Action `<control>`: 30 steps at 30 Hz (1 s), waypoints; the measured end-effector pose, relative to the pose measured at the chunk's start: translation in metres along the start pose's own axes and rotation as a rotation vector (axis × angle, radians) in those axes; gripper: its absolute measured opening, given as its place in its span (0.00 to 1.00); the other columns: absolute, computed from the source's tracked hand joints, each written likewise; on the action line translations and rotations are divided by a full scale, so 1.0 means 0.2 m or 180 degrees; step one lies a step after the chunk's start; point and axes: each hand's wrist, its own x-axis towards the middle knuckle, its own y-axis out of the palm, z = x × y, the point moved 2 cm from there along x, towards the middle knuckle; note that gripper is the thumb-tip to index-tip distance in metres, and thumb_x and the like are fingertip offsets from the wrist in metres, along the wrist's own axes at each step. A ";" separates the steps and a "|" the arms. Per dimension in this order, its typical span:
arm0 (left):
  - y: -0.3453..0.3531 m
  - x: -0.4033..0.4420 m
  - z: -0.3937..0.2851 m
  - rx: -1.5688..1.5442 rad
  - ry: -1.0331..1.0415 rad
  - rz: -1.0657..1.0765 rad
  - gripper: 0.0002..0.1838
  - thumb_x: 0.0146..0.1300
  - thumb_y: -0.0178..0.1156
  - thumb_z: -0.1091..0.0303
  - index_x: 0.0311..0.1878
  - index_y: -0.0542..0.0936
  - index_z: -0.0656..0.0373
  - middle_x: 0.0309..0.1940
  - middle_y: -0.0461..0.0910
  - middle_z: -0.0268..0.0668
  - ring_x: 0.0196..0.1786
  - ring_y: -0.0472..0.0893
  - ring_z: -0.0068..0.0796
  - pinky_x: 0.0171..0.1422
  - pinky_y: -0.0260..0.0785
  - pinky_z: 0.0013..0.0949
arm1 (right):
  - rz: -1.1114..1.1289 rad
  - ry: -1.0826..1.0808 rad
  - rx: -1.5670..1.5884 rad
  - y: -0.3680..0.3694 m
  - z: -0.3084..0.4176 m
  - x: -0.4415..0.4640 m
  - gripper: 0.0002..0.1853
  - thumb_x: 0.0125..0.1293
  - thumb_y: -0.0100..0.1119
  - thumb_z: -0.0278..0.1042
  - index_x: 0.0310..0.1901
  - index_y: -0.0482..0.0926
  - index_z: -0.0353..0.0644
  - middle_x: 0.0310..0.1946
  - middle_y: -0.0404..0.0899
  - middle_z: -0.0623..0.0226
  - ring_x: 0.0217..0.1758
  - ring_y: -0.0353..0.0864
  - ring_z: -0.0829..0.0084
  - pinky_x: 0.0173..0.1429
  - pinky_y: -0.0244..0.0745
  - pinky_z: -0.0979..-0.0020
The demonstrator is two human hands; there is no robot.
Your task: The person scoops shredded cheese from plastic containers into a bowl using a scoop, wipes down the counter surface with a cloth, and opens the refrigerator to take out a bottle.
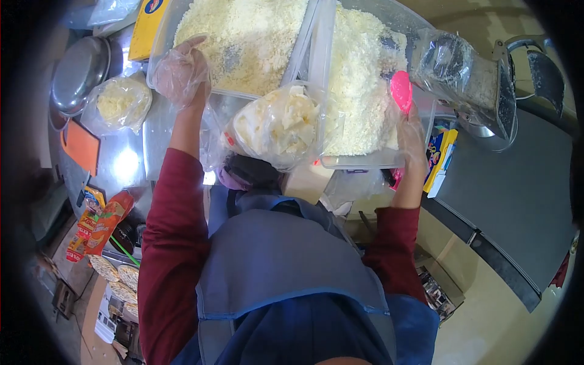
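Gloved left hand [182, 73] is at the near-left corner of one tub [234, 93] of pale shreds [249, 30], gloved right hand [412, 135] holds a pink utensil [401, 91] beside a second tub [365, 162], and bagged pale chunks [291, 125] sit between both hands.

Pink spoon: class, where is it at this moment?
In the head view, the pink spoon is at upper right, held in the gloved right hand near the right edge of the right-hand tub of pale shreds.
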 end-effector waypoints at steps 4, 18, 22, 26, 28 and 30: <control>-0.01 0.01 -0.03 -0.0007 -0.0220 0.0084 0.11 0.57 0.58 0.66 0.38 0.88 0.39 0.24 0.83 0.40 0.24 0.80 0.33 0.36 0.71 0.34 | 0.0118 0.0118 -0.0486 0.06 0.11 0.01 0.25 0.71 0.43 0.37 0.69 0.60 0.45 0.56 0.73 0.44 0.59 0.73 0.46 0.61 0.67 0.61; -0.03 0.01 -0.04 -0.0158 -0.0274 0.0061 0.12 0.55 0.59 0.64 0.39 0.88 0.39 0.16 0.77 0.40 0.21 0.77 0.34 0.34 0.70 0.36 | -0.0283 -0.0577 -0.2061 -0.09 -0.03 -0.30 0.25 0.64 0.52 0.34 0.64 0.69 0.45 0.42 0.79 0.47 0.45 0.79 0.50 0.49 0.73 0.53; -0.02 0.01 -0.03 0.0183 -0.0427 0.0359 0.12 0.55 0.58 0.63 0.39 0.88 0.38 0.16 0.77 0.40 0.21 0.77 0.34 0.34 0.70 0.36 | -0.0517 -0.0608 -0.2260 -0.13 0.12 -0.30 0.23 0.62 0.56 0.35 0.60 0.72 0.44 0.44 0.78 0.50 0.47 0.78 0.51 0.50 0.72 0.55; -0.02 0.02 -0.05 0.0345 -0.0534 0.0476 0.13 0.56 0.58 0.63 0.41 0.88 0.37 0.19 0.79 0.41 0.23 0.79 0.35 0.36 0.71 0.36 | -0.0677 -0.1976 -0.0979 0.00 0.38 -0.31 0.17 0.57 0.60 0.35 0.49 0.76 0.43 0.39 0.78 0.53 0.45 0.77 0.53 0.50 0.71 0.57; -0.01 0.01 -0.04 0.0290 -0.0452 0.0397 0.13 0.56 0.57 0.63 0.41 0.88 0.37 0.20 0.80 0.40 0.24 0.80 0.34 0.37 0.72 0.35 | -0.0530 -0.2281 -0.0749 0.09 0.45 -0.27 0.17 0.53 0.63 0.33 0.46 0.77 0.43 0.35 0.78 0.54 0.44 0.78 0.54 0.48 0.71 0.57; -0.02 0.01 -0.05 0.0228 -0.0369 0.0336 0.13 0.56 0.57 0.63 0.41 0.87 0.37 0.21 0.80 0.40 0.25 0.81 0.34 0.37 0.72 0.35 | -0.0625 -0.2134 -0.0824 0.17 0.45 -0.22 0.13 0.52 0.63 0.31 0.41 0.78 0.42 0.36 0.78 0.54 0.43 0.78 0.54 0.47 0.71 0.57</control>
